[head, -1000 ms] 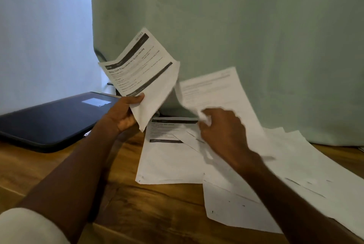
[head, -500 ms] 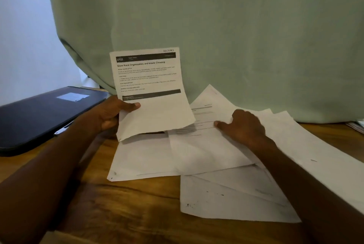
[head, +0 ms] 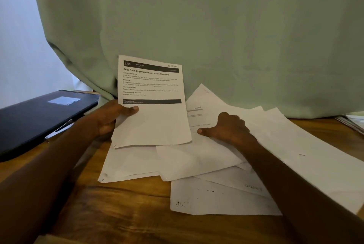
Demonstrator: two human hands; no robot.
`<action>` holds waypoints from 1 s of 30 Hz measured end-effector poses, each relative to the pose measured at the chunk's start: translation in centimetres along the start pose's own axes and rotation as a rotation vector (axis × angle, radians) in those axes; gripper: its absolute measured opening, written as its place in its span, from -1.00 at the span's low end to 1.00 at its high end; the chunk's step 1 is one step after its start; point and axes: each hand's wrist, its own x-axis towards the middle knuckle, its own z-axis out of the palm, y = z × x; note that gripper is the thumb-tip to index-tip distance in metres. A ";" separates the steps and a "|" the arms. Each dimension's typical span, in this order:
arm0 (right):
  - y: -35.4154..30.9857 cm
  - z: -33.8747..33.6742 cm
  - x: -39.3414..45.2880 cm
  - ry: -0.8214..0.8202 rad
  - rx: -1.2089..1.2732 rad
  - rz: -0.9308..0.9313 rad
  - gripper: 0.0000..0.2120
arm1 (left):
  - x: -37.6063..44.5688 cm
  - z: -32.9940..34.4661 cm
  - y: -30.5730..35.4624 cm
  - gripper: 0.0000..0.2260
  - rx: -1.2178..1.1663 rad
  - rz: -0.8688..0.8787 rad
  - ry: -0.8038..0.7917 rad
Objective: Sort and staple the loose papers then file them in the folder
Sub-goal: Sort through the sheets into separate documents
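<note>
Clearly the step in hand is sorting, with no stapling or filing begun, so the job is early. The left hand [head: 110,118] holds one printed sheet [head: 151,104] upright above the bench [head: 126,210], its thumb laid across the front near the left edge and its fingers curled behind; the heading reads "Shoe Rack Organization and Insole Cleaning", with "2723" and "SECTION" in the top band. The right hand [head: 226,128] rests on the loose papers [head: 197,159] spread over the bench, knuckles up, thumb stretched toward the left; its fingers look bent onto the top sheet, but whether they pinch it or only press it I cannot tell. To do this well, I judge that the held page's number and section mark should be read first, then matched against the faint "SECTION" line showing on the sheet under the right hand. Several sheets lie face down or overlapped at angles, so each may need turning before it can be placed. Lifting one sheet by a corner, not dragging, would keep the fan from sliding. The dark folder [head: 39,117] lies closed at the left, well apart from the papers, with what may be a metal clip beside it. No stapler is in view.
</note>
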 end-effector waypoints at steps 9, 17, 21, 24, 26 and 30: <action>0.2 -0.4 0.9 0.021 0.114 0.015 -0.39 | -0.4 0.5 0.0 -0.51 0.075 0.033 0.027; 0.9 0.5 2.5 0.238 0.629 0.030 -0.83 | -0.6 0.9 0.0 -0.48 -0.071 0.022 -0.079; 0.2 -0.8 2.1 0.174 1.160 -0.020 -0.78 | -0.8 1.5 0.1 -0.33 -0.086 0.009 -0.118; -0.2 -0.8 1.8 0.111 1.256 -0.031 -0.89 | -0.8 2.3 0.1 -0.65 -0.088 0.049 -0.028; -0.5 -0.5 1.7 0.064 1.329 -0.022 -0.85 | -0.6 2.5 0.1 -0.66 -0.042 0.076 0.029; -1.5 -0.1 0.7 -0.065 1.471 -0.025 -0.79 | -0.7 2.7 0.0 -0.29 -0.012 0.051 -0.023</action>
